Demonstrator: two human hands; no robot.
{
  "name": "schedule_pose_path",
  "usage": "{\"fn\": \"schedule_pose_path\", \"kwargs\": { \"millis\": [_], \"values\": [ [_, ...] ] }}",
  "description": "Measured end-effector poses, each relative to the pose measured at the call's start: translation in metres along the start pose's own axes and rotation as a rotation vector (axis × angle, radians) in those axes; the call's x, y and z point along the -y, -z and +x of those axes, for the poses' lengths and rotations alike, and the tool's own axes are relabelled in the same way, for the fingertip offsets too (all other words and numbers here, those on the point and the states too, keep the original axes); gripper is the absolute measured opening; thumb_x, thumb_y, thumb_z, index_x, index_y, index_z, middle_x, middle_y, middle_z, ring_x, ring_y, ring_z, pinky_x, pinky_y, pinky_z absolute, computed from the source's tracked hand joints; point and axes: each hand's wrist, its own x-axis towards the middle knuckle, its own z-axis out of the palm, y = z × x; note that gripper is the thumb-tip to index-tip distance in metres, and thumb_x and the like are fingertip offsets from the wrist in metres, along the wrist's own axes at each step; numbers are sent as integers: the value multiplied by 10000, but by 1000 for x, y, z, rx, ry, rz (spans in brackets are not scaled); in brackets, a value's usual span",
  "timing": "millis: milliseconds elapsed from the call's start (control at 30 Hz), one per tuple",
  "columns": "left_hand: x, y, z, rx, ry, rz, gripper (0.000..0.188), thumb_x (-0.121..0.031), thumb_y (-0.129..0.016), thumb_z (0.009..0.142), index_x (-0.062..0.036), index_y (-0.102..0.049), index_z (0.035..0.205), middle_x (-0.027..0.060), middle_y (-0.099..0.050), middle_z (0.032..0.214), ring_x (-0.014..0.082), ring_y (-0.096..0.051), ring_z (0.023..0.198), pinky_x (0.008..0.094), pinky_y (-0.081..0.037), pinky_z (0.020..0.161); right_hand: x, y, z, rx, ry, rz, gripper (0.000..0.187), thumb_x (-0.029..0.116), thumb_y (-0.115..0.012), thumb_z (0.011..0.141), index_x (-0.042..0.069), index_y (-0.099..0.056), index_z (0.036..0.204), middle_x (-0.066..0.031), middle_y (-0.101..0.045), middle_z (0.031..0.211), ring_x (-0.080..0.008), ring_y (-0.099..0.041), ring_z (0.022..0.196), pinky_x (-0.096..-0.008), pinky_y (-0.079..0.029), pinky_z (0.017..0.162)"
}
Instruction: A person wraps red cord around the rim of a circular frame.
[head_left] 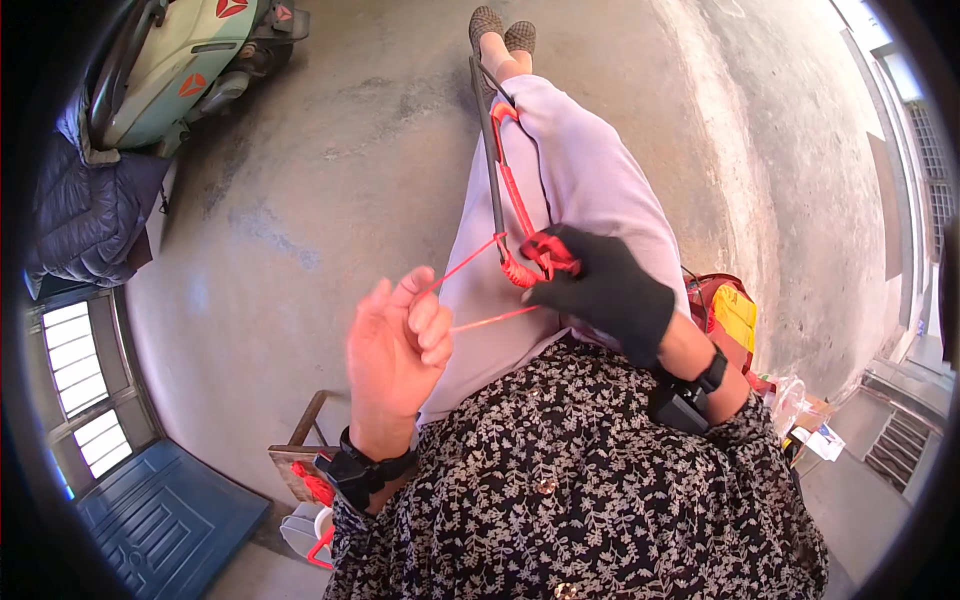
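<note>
A slim dark frame (492,165) lies along my lap and legs, partly wrapped in red cord. Its near end bears a tight red wrapping (517,271). My left hand (395,345), bare, is to the left of that end with its fingers curled on a red cord (468,264). Two strands stretch from these fingers, one to the frame's near end, the other toward my right hand. In a black glove, my right hand (610,292) grips a bunch of red cord (550,253) against the frame's near end. Its palm side is hidden.
A pale green scooter (175,85) stands at the far left, a dark puffer jacket (95,215) beside it. Near left are a blue door (170,520) and a wooden stool (297,470) with red cord on it. A red and yellow bag (733,315) sits to my right.
</note>
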Motion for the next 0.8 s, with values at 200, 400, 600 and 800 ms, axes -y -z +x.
{"fn": "schedule_pose_path", "kwargs": {
  "millis": [200,400,600,800],
  "values": [
    [8,28,-27,-257,-28,501,175,-169,-507,961,-14,-554,1026,-54,-326,576,49,-301,461,203,-243,396,-9,-24,18,-57,167,-410,324,363,-669,822,61,-585,905,-177,-596,715,-349,-614,702,-410,-459,629],
    [-1,29,-36,-64,182,597,146,-120,-502,960,11,-566,961,-40,-418,612,37,-319,433,194,-250,381,-12,-21,17,-65,207,-316,298,329,-685,816,66,-587,916,-176,-595,717,-326,-608,675,-386,-467,637],
    [8,-27,-8,182,-270,392,279,-115,-485,947,26,-567,1173,180,-546,1261,267,-638,941,296,-538,662,0,5,15,-215,172,72,397,174,-626,847,57,-524,1213,-74,-636,917,-169,-624,847,-327,-494,778],
    [9,1,56,-11,-209,737,279,-82,-523,934,-10,-575,1199,99,-614,1160,185,-616,948,287,-523,698,-13,9,33,-19,137,706,470,-35,-521,837,16,-427,1295,-103,-589,1114,-156,-592,984,-309,-506,837]
  ]
}}
